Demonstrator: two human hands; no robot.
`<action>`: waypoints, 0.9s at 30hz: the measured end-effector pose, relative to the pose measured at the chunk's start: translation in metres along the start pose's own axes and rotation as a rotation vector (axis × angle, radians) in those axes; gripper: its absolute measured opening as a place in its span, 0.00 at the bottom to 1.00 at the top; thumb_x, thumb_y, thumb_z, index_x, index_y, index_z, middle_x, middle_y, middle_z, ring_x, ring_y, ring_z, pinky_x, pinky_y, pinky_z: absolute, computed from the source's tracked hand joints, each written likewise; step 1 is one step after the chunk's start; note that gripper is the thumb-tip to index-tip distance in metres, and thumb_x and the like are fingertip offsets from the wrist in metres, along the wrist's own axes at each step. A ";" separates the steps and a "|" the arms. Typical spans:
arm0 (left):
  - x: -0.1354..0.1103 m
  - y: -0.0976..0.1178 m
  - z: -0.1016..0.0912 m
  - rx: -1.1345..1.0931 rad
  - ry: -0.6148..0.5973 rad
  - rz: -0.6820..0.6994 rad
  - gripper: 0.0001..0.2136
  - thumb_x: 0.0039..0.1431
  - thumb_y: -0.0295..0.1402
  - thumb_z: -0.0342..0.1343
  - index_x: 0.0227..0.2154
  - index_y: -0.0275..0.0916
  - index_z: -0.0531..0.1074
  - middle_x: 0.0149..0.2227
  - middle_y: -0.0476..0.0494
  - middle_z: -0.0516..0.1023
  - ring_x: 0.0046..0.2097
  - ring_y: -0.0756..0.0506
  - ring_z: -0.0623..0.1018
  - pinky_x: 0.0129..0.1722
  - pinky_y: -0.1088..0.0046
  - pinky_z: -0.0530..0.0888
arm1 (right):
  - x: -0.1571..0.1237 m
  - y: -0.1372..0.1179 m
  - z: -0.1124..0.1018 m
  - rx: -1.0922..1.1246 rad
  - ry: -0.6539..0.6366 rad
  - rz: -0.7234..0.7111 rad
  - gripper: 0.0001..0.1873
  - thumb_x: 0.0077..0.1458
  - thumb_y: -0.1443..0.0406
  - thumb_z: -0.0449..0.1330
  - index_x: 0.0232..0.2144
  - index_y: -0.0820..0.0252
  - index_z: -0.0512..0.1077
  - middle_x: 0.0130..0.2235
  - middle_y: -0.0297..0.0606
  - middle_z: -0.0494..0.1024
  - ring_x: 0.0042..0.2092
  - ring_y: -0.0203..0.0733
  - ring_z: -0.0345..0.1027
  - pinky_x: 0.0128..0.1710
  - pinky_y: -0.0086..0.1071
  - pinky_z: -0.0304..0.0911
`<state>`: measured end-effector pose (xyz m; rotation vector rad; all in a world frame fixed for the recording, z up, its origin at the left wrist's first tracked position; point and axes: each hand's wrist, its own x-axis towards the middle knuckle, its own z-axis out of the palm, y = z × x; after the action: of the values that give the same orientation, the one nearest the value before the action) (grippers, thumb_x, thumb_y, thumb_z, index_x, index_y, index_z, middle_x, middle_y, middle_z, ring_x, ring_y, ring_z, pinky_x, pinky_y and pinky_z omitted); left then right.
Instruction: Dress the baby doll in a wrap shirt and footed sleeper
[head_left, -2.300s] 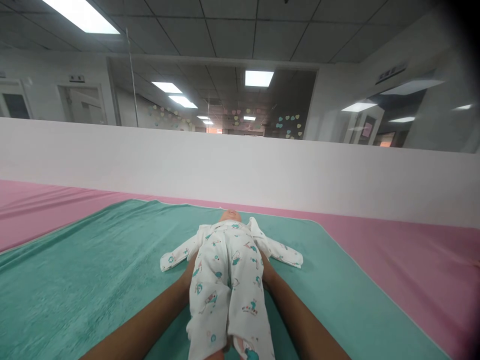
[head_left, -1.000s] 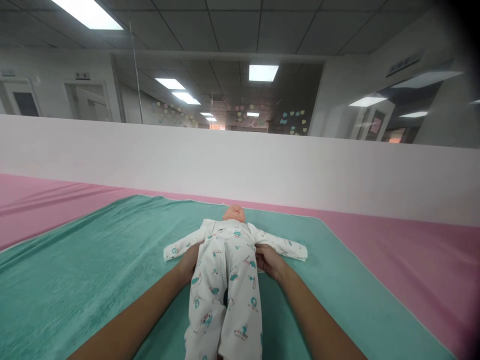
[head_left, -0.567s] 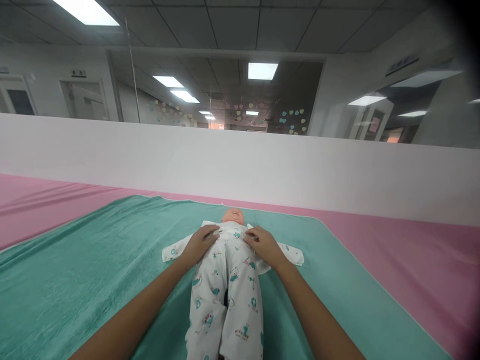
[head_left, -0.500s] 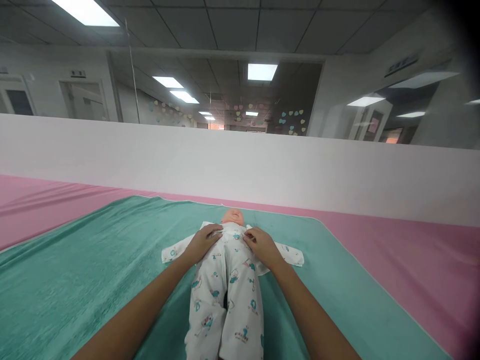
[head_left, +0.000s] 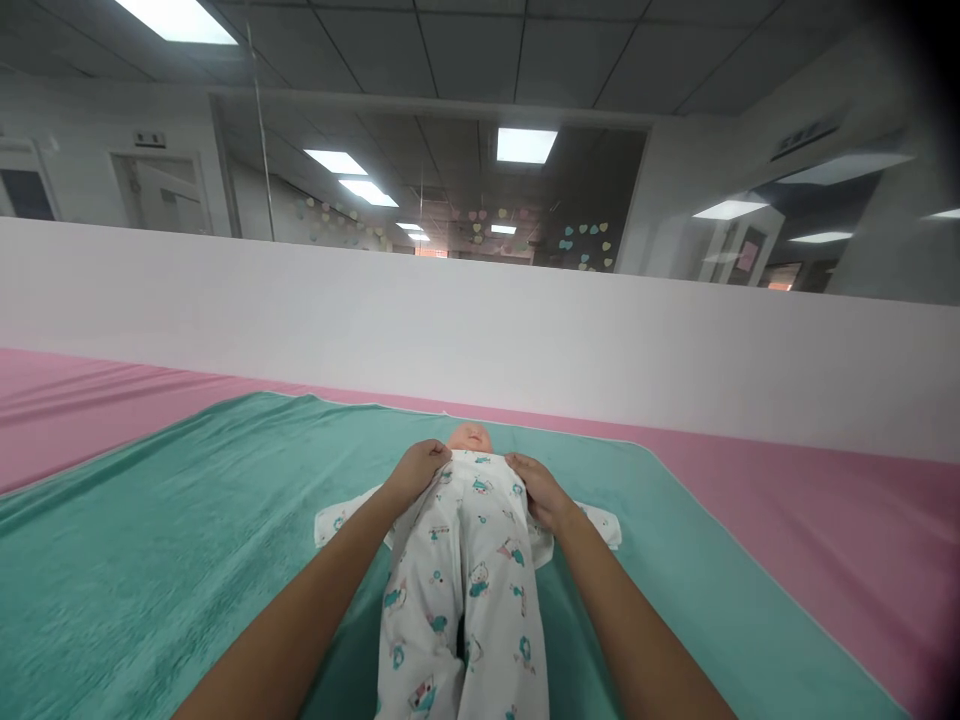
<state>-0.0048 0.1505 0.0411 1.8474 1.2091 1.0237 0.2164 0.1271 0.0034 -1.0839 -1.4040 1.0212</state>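
A baby doll [head_left: 470, 437] lies on its back, its head at the far end and its body covered by clothes. White baby trousers [head_left: 465, 560] with teal and pink prints stretch over it toward me, the waistband up near the doll's neck. My left hand [head_left: 421, 470] is closed on the left corner of the waistband. At the right corner, my right hand [head_left: 538, 488] pinches the same band. Under the trousers, a matching white shirt [head_left: 600, 524] shows its sleeves spread to both sides.
Beneath everything is a teal blanket [head_left: 225, 520], laid over a pink sheet [head_left: 825, 520]. A white low wall [head_left: 480, 325] runs along the back, with glass or mirror panels above it reflecting ceiling lights.
Both hands have closed on the waistband corners and spread it wider and flatter. The waistband now sits nearer the doll's head and covers more of the shirt.
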 end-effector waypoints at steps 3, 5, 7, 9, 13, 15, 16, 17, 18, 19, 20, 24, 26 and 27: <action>0.002 -0.012 0.004 0.157 0.066 0.077 0.08 0.55 0.35 0.46 0.27 0.39 0.66 0.28 0.48 0.70 0.32 0.47 0.69 0.32 0.73 0.64 | 0.003 0.002 0.007 -0.036 0.110 -0.026 0.19 0.49 0.49 0.55 0.27 0.59 0.66 0.24 0.31 0.66 0.26 0.35 0.57 0.28 0.28 0.54; 0.001 -0.024 0.005 0.330 0.117 0.189 0.08 0.57 0.31 0.44 0.30 0.39 0.68 0.33 0.45 0.72 0.38 0.46 0.70 0.38 0.71 0.65 | 0.002 0.002 0.010 -0.139 0.160 -0.081 0.15 0.50 0.52 0.56 0.27 0.58 0.66 0.26 0.30 0.67 0.29 0.36 0.58 0.31 0.28 0.53; -0.004 -0.035 0.002 0.478 0.137 0.243 0.10 0.59 0.31 0.41 0.35 0.39 0.68 0.39 0.43 0.72 0.43 0.45 0.69 0.42 0.69 0.64 | -0.004 0.002 0.011 -0.386 0.193 -0.204 0.11 0.53 0.56 0.54 0.29 0.57 0.67 0.30 0.33 0.69 0.33 0.38 0.60 0.35 0.30 0.54; -0.014 -0.044 -0.004 0.583 0.128 0.230 0.12 0.61 0.34 0.40 0.39 0.40 0.68 0.43 0.43 0.71 0.45 0.44 0.68 0.43 0.69 0.63 | -0.013 0.003 0.008 -0.695 0.221 -0.343 0.10 0.57 0.60 0.49 0.32 0.57 0.67 0.35 0.36 0.69 0.38 0.41 0.61 0.39 0.32 0.54; -0.037 -0.050 -0.019 0.758 0.168 0.130 0.17 0.60 0.43 0.42 0.43 0.39 0.67 0.46 0.40 0.70 0.49 0.40 0.66 0.45 0.65 0.63 | -0.037 0.005 -0.006 -1.026 0.272 -0.357 0.09 0.57 0.61 0.49 0.33 0.58 0.66 0.36 0.40 0.68 0.40 0.43 0.60 0.40 0.33 0.53; -0.045 -0.049 -0.023 0.811 0.180 0.038 0.20 0.59 0.48 0.42 0.42 0.37 0.67 0.45 0.37 0.70 0.49 0.38 0.67 0.44 0.63 0.64 | -0.047 0.004 -0.011 -1.047 0.299 -0.228 0.09 0.56 0.59 0.52 0.31 0.58 0.65 0.33 0.38 0.68 0.36 0.42 0.60 0.35 0.31 0.52; -0.047 -0.048 -0.024 0.821 0.174 -0.007 0.22 0.58 0.49 0.41 0.40 0.37 0.68 0.44 0.36 0.70 0.48 0.36 0.67 0.43 0.62 0.64 | -0.050 0.003 -0.012 -1.011 0.310 -0.150 0.09 0.54 0.59 0.53 0.30 0.58 0.65 0.32 0.37 0.68 0.34 0.41 0.59 0.32 0.31 0.50; -0.049 -0.048 -0.025 0.823 0.166 -0.041 0.22 0.57 0.50 0.41 0.38 0.36 0.68 0.43 0.35 0.70 0.47 0.36 0.67 0.42 0.61 0.64 | -0.053 0.002 -0.012 -0.951 0.313 -0.080 0.08 0.52 0.59 0.54 0.29 0.58 0.64 0.29 0.35 0.67 0.31 0.40 0.58 0.30 0.30 0.48; -0.050 -0.047 -0.024 0.816 0.160 -0.061 0.22 0.57 0.50 0.42 0.37 0.36 0.68 0.42 0.35 0.71 0.46 0.35 0.68 0.42 0.61 0.64 | -0.055 0.000 -0.010 -0.882 0.304 -0.027 0.07 0.50 0.61 0.55 0.27 0.58 0.64 0.27 0.34 0.66 0.29 0.39 0.57 0.29 0.30 0.46; -0.050 -0.047 -0.023 0.799 0.161 -0.064 0.20 0.57 0.48 0.43 0.36 0.36 0.68 0.41 0.35 0.71 0.46 0.35 0.68 0.41 0.61 0.64 | -0.056 -0.001 -0.008 -0.813 0.285 0.002 0.07 0.49 0.62 0.55 0.24 0.58 0.63 0.25 0.32 0.65 0.28 0.38 0.55 0.28 0.30 0.45; -0.049 -0.046 -0.022 0.764 0.175 -0.050 0.17 0.58 0.45 0.44 0.36 0.37 0.68 0.41 0.36 0.71 0.46 0.36 0.68 0.41 0.61 0.64 | -0.057 -0.002 -0.007 -0.754 0.267 0.012 0.08 0.48 0.62 0.55 0.22 0.58 0.61 0.23 0.30 0.63 0.27 0.37 0.54 0.27 0.29 0.44; -0.047 -0.044 -0.021 0.414 0.269 0.014 0.06 0.55 0.33 0.48 0.33 0.39 0.66 0.39 0.42 0.70 0.44 0.41 0.68 0.43 0.67 0.64 | -0.061 -0.009 -0.013 -0.613 0.308 0.012 0.14 0.51 0.56 0.51 0.20 0.57 0.58 0.22 0.29 0.61 0.26 0.37 0.54 0.26 0.29 0.47; -0.046 -0.043 -0.024 0.260 0.309 -0.026 0.04 0.55 0.34 0.47 0.31 0.40 0.64 0.34 0.45 0.70 0.40 0.44 0.69 0.40 0.70 0.64 | -0.066 -0.016 -0.024 -0.542 0.345 0.027 0.15 0.53 0.53 0.48 0.23 0.58 0.60 0.24 0.31 0.63 0.26 0.37 0.55 0.25 0.29 0.49; -0.046 -0.042 -0.026 0.210 0.327 -0.055 0.05 0.56 0.35 0.46 0.30 0.40 0.63 0.31 0.47 0.68 0.37 0.45 0.69 0.37 0.72 0.65 | -0.070 -0.020 -0.031 -0.464 0.344 0.043 0.16 0.54 0.52 0.48 0.25 0.58 0.61 0.24 0.31 0.64 0.26 0.37 0.56 0.24 0.29 0.51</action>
<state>-0.0561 0.1248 0.0059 1.8376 1.6046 1.2420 0.2491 0.0553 0.0103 -1.5507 -1.3650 0.5082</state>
